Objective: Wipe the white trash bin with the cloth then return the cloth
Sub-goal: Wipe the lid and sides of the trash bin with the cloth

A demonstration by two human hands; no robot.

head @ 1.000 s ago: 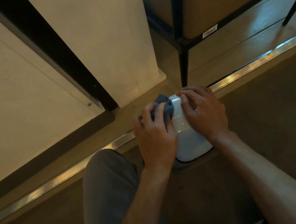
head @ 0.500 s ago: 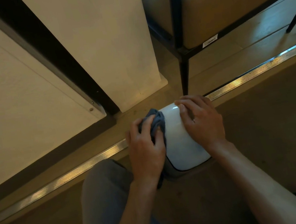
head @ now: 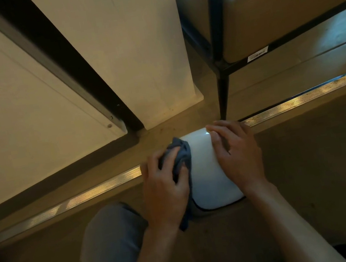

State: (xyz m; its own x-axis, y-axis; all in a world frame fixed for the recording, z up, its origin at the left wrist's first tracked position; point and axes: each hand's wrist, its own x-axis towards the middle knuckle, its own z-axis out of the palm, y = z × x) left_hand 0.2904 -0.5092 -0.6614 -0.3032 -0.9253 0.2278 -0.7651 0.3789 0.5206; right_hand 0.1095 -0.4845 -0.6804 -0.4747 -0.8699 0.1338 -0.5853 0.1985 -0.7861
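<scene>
From the head camera, looking straight down: my left hand (head: 165,191) bunches the blue cloth (head: 181,159) in curled fingers and presses it against the left flank of the white trash bin (head: 207,170), which stands on the floor between my two hands, just this side of the metal floor strip (head: 99,187). My right hand (head: 237,154) lies with loosely spread fingers over the bin's right shoulder, steadying it and gripping nothing. The lid's long axis runs away from me toward the black shelf leg (head: 223,98). The cloth sits at the lid's far left corner, a tail hanging down the side by my wrist, so the unwiped top lies to its right, nearer the bracing hand. My grey trouser knee (head: 108,243) shows below.
</scene>
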